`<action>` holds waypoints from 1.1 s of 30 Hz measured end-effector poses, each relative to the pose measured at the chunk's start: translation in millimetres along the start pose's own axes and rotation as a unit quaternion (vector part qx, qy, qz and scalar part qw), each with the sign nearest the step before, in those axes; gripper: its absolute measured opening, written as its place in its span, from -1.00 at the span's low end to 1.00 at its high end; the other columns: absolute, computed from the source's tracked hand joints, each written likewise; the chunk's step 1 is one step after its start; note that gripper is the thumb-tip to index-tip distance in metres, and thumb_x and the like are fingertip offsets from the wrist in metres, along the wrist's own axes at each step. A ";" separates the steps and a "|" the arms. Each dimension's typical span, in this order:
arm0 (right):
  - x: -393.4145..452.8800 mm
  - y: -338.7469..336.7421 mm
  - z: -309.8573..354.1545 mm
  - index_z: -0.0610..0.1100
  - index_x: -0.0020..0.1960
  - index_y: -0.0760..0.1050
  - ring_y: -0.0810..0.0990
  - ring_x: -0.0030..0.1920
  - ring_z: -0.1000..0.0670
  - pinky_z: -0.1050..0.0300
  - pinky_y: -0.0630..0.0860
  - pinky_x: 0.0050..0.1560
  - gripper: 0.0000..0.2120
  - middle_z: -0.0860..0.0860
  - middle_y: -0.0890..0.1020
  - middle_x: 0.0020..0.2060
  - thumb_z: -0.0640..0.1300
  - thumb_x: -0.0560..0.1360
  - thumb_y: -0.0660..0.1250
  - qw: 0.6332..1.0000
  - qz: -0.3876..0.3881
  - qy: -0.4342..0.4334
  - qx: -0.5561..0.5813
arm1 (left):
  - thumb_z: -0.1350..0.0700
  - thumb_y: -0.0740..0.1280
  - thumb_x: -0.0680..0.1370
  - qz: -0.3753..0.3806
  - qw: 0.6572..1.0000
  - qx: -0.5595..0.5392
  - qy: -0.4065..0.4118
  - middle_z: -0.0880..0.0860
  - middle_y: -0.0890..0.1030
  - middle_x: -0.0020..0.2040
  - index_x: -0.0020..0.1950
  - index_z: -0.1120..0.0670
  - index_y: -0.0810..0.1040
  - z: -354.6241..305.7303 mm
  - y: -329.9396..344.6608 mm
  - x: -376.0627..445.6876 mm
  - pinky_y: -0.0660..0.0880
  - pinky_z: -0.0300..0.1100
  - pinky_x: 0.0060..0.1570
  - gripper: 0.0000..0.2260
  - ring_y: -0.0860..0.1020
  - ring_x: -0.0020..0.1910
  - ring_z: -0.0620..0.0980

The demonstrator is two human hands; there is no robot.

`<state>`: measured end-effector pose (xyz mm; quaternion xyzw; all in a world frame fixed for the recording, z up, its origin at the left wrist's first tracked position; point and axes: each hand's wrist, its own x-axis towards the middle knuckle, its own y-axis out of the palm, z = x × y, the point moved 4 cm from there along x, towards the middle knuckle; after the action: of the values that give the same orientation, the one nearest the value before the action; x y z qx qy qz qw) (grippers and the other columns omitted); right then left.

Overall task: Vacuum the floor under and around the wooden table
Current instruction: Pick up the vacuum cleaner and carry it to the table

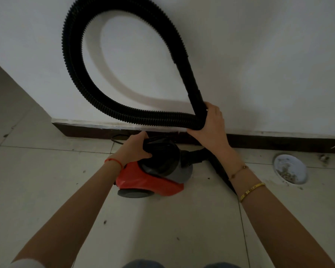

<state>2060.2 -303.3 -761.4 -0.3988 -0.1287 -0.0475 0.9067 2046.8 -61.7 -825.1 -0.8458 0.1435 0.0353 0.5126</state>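
A small red and grey canister vacuum (149, 180) with a black top stands on the tiled floor close to the wall. My left hand (136, 148) grips the black handle on its top. A ribbed black hose (74, 78) loops up in front of the white wall and comes back down as a smooth black tube. My right hand (211, 122) holds the hose and the tube together where they cross, just above the skirting. No wooden table is in view.
A dark skirting board (278, 142) runs along the foot of the white wall. A round white floor drain cover (290, 169) with dirt on it lies to the right. Black cord (117, 139) lies behind the vacuum. Specks of dirt dot the pale tiles (162, 229).
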 end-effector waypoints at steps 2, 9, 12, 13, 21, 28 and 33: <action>2.0 -0.2 0.1 -0.18 0.42 0.20 0.43 0.22 -0.09 -0.15 0.45 0.24 -0.16 -0.12 0.43 0.24 0.02 0.29 0.54 0.999 0.009 0.011 0.036 | 0.16 0.47 0.39 0.014 1.000 0.009 0.018 -0.06 0.52 -0.09 0.07 0.04 0.37 -4.9 0.4 1.0 0.38 -0.34 -0.27 -0.64 0.53 -0.14 -0.06; 8.2 -0.4 -2.6 -0.13 0.36 0.22 0.56 0.04 -0.03 -0.06 0.59 0.00 -0.27 -0.05 0.48 0.17 -0.07 0.31 0.52 0.996 0.014 0.040 0.072 | 0.08 0.42 0.42 0.009 0.999 0.046 0.011 -0.02 0.57 -0.14 0.04 0.06 0.44 -15.3 4.0 4.4 0.51 -0.19 -0.22 -0.74 0.57 -0.18 -0.02; 10.7 1.0 -2.9 -0.18 0.36 0.32 0.47 0.04 0.05 0.04 0.53 0.03 -0.32 -0.10 0.46 0.20 -0.06 0.34 0.51 0.998 0.011 0.041 0.042 | 0.03 0.40 0.43 0.004 0.998 0.064 0.015 -0.04 0.56 -0.23 -0.13 0.02 0.46 -16.1 6.2 6.6 0.45 -0.25 -0.29 -0.85 0.57 -0.24 -0.03; 11.5 0.5 -3.1 -0.20 0.33 0.36 0.45 0.02 0.07 0.07 0.52 0.01 -0.37 -0.11 0.47 0.17 -0.06 0.35 0.50 0.998 0.008 0.044 0.033 | 0.02 0.40 0.43 0.007 0.998 0.066 0.018 -0.05 0.56 -0.25 -0.15 0.01 0.47 -16.1 6.2 7.1 0.46 -0.25 -0.30 -0.86 0.57 -0.26 -0.04; 8.4 -10.4 -6.5 -0.20 0.22 0.50 0.57 -0.04 0.00 0.12 0.53 -0.07 -0.56 -0.11 0.61 0.02 -0.10 0.39 0.47 0.998 -0.028 0.039 0.029 | 0.04 0.38 0.44 0.002 0.997 0.071 0.023 -0.05 0.59 -0.17 0.00 0.01 0.55 -16.1 9.9 5.4 0.50 -0.21 -0.25 -0.84 0.57 -0.21 -0.04; -5.3 -55.5 23.9 -0.18 0.23 0.53 0.64 -0.10 -0.06 0.08 0.59 -0.10 -0.59 -0.12 0.69 -0.05 -0.11 0.41 0.47 0.997 -0.038 0.037 0.054 | 0.19 0.40 0.41 -0.005 1.000 -0.005 0.004 0.04 0.64 -0.18 0.03 0.09 0.60 -50.5 -17.3 -27.0 0.58 -0.10 -0.12 -0.79 0.61 -0.17 0.03; -7.0 -142.0 86.5 -0.20 0.25 0.53 0.58 -0.12 0.07 0.19 0.54 -0.08 -0.57 -0.11 0.69 -0.05 -0.19 0.40 0.47 0.995 -0.045 0.053 0.075 | 0.24 0.39 0.39 -0.011 1.000 -0.023 -0.002 0.07 0.65 -0.18 0.01 0.13 0.61 -109.6 -89.6 -72.7 0.46 -0.25 -0.22 -0.80 0.61 -0.18 0.04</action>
<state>2009.8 -336.0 -606.2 -0.3207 -0.1012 -0.0992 0.9365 1992.7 -104.0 -681.6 -0.8587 0.1323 0.0350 0.4939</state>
